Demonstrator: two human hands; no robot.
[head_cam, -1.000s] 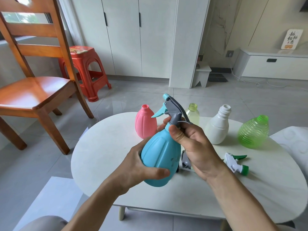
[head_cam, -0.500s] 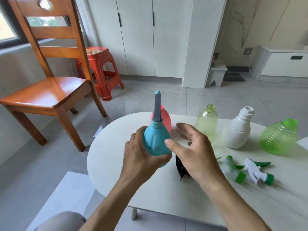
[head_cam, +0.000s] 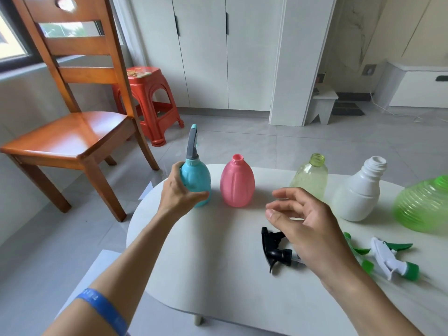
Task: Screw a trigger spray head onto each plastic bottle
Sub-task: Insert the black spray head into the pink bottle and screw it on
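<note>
**Light, Hollow Bottles: Best Held at the Belly**

Nearest, right hand [head_cam: 312, 229] hovered with fingers loose over black spray head [head_cam: 277, 251]. Farther left, left hand [head_cam: 180, 192] gripped capped blue bottle [head_cam: 196, 180] standing on tabletop [head_cam: 218, 263]. Beside it, pink bottle [head_cam: 237, 183]: probably light, smooth, tippy.

No legible text; faint print on blue wristband [head_cam: 101, 303] and red stool [head_cam: 140, 73] top unreadable.
</note>
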